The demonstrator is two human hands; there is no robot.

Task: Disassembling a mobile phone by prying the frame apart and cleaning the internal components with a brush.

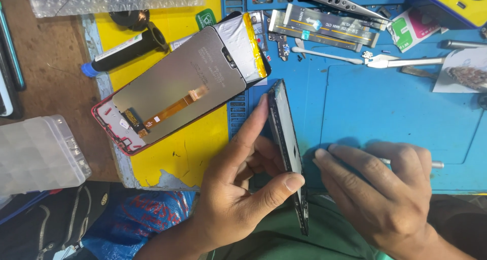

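Blue mat (395,102): left hand (243,189) grips one phone frame (286,133); right hand (385,189) pinches one metal tool (433,164).

Bare left hand (238,189) and right hand (385,189), no sleeves or rings.

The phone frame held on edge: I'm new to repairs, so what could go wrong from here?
1. The frame is pinched on edge by only the left hand, so it could slip or flex.
2. The right hand holds a thin metal tool close to the frame; a slip might scratch it.
3. The display lies back up, its orange flex cable exposed; a bump might tear it.
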